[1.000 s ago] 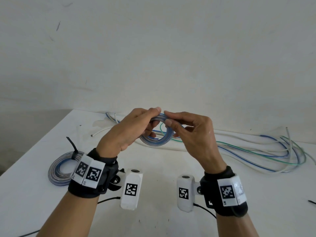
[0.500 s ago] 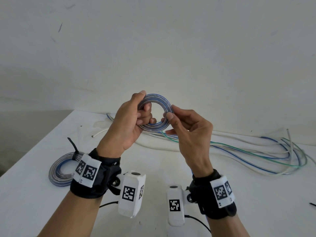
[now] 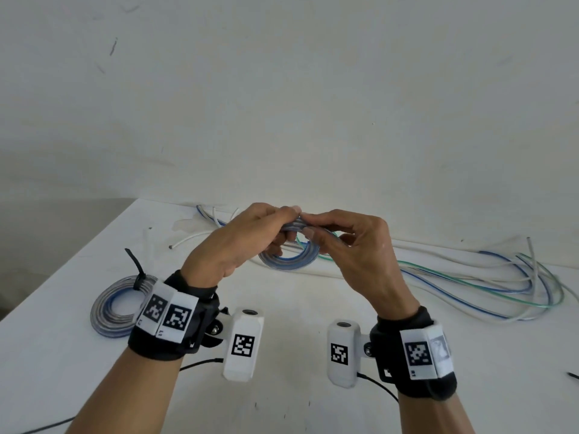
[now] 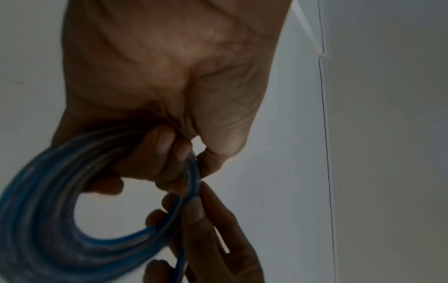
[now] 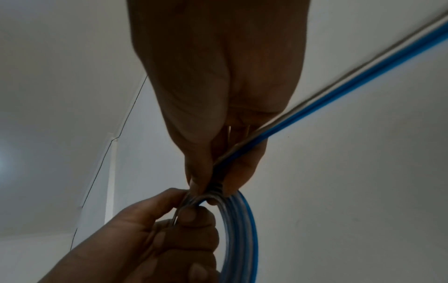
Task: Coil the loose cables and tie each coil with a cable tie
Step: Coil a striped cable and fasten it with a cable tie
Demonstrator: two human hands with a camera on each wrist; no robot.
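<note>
A small coil of blue and clear cable (image 3: pixel 289 260) hangs in the air above the white table (image 3: pixel 282 402), held at its top by both hands. My left hand (image 3: pixel 250 236) grips the coil's top turns, fingers curled round them (image 4: pixel 169 159). My right hand (image 3: pixel 344 236) pinches the cable where its loose run meets the coil (image 5: pixel 218 185). That loose blue strand (image 5: pixel 339 92) trails off to the right. A finished coil (image 3: pixel 119 305) with a black cable tie (image 3: pixel 136 267) lies on the table at the left.
Loose blue, green and white cables (image 3: pixel 470 277) sprawl along the table's back right by the wall. White cable ends (image 3: pixel 188 241) lie at the back left. A black tie end (image 3: pixel 573 375) shows at the right edge. The table's left edge drops off beyond the finished coil.
Half a second ago the coil stood raised and upright between the hands. Both hands have come down and tipped it forward, so it now hangs below the fingers.
</note>
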